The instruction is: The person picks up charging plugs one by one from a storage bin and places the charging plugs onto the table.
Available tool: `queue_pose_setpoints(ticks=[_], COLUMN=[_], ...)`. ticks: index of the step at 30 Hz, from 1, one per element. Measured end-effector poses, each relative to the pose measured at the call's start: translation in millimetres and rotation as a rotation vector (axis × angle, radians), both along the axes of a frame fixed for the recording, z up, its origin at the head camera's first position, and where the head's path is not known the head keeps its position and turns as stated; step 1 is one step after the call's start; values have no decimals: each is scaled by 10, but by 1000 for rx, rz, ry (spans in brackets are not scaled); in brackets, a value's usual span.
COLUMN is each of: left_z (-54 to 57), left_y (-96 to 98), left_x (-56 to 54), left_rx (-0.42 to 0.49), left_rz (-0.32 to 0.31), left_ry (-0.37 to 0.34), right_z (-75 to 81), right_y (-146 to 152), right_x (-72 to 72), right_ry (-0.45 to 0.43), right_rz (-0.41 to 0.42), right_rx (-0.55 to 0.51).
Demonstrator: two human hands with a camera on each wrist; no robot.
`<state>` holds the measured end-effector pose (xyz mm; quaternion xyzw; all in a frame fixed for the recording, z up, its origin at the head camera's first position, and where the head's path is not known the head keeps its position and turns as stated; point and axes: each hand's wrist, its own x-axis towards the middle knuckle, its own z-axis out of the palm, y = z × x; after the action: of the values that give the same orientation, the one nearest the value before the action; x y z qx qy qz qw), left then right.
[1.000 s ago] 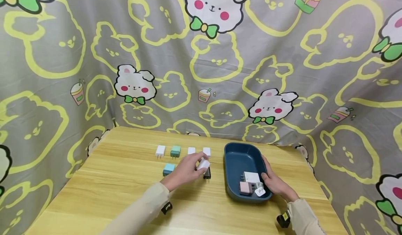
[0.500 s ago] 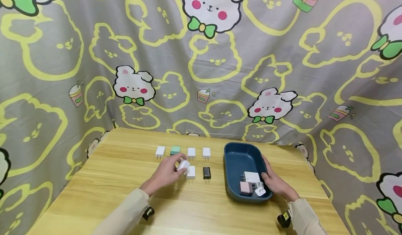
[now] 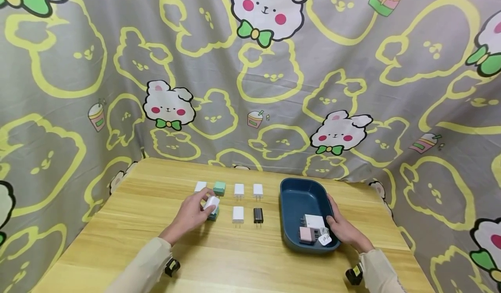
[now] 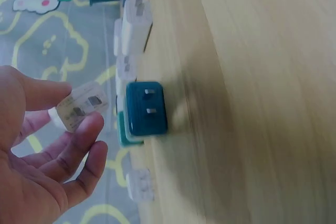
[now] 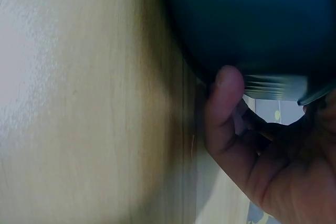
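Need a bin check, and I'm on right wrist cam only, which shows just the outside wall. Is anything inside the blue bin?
Observer: Yes. The head view shows the blue bin with a white charger, a pink charger and a small white item inside, at its near end.
Operator: Copy. Left hand holding anything?
Observer: The left hand pinches another white charger, clear of the bin.

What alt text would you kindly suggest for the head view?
A person's left hand pinches a white charger, partly hiding a blue charger; the right hand holds a blue tray of chargers. Six other chargers, mostly white, sit on the wooden table.
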<state>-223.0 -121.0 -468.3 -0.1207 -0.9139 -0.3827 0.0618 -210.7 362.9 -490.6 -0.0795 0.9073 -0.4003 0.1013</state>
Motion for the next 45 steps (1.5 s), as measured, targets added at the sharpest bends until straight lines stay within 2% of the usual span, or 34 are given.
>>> queue_pose_setpoints(ticks=[10, 15, 19, 24, 32, 45], left_z=[-63, -99, -109, -107, -151, -151], left_y=[-221, -332, -397, -428, -444, -470], left_x=[6, -20, -16, 1, 12, 34], left_rx=[-9, -7, -7, 15, 25, -5], left_rz=[58, 95, 127, 154, 189, 206], left_ry=[-1, -23, -71, -154, -230, -246], right_z=[-12, -2, 17, 30, 17, -8], right_y=[-12, -14, -11, -9, -12, -9], right_x=[1, -3, -13, -17, -10, -8], right_ry=[10, 10, -1, -15, 1, 13], right_rz=[1, -3, -8, -11, 1, -5], right_rx=[1, 13, 18, 14, 10, 17])
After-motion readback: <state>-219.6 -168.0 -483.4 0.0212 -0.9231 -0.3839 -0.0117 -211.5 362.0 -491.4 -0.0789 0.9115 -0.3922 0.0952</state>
